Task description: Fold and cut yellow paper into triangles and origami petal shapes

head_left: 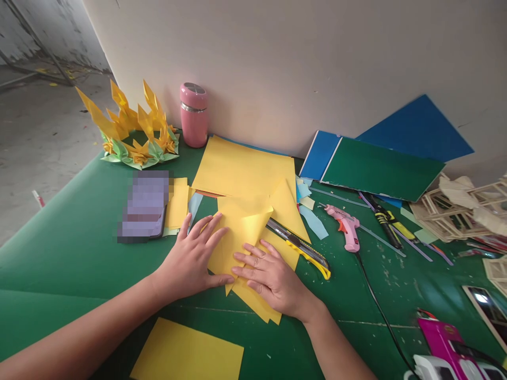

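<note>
A sheet of yellow paper (230, 219) lies in front of me with its right side folded over into a slanting flap. My left hand (199, 258) rests on its left part, fingers spread and thumb pointing right. On the lower right of the fold lies my right hand (269, 274), flat with the fingers stretched out. Beneath are more yellow sheets, their corners poking out toward me. A yellow and black utility knife (301, 248) lies just right of the paper, its front end by the folded flap. Nearer me is a separate yellow sheet (190, 351).
A paper crown (138, 134), a pink flask (194, 116) and a phone (144, 206) stand or lie at left. Yellow sheets (245, 166) are stacked behind. To the right are a pink glue gun (345, 227) with its cord, cutters (388, 221), coloured boards (384, 166) and wooden frames (447, 211).
</note>
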### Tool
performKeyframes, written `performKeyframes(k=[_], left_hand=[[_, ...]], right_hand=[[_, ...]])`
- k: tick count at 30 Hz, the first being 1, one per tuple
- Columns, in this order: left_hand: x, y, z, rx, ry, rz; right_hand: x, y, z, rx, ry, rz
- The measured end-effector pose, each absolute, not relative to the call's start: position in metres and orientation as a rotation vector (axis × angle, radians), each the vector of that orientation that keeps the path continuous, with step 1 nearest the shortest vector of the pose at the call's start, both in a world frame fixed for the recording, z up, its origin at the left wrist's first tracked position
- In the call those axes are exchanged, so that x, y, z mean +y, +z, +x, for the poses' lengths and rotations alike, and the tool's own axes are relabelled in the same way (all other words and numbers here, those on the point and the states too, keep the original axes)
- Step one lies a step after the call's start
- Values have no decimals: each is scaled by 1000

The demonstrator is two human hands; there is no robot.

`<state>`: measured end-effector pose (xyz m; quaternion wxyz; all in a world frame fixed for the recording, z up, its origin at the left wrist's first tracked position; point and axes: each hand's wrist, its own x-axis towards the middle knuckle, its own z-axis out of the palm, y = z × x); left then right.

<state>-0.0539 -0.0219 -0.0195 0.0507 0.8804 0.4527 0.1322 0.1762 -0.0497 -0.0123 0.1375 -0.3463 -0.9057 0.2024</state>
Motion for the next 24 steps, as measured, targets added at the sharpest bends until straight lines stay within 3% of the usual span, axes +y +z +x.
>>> performKeyframes(k=[12, 24], left_hand=[[-23, -17, -52, 1401, 394, 2674], [-22, -16, -51, 1432, 406, 2682]], right_hand=[[-51, -11, 175, -2628, 572, -1020], [-34, -14, 195, -2458, 45, -1363]])
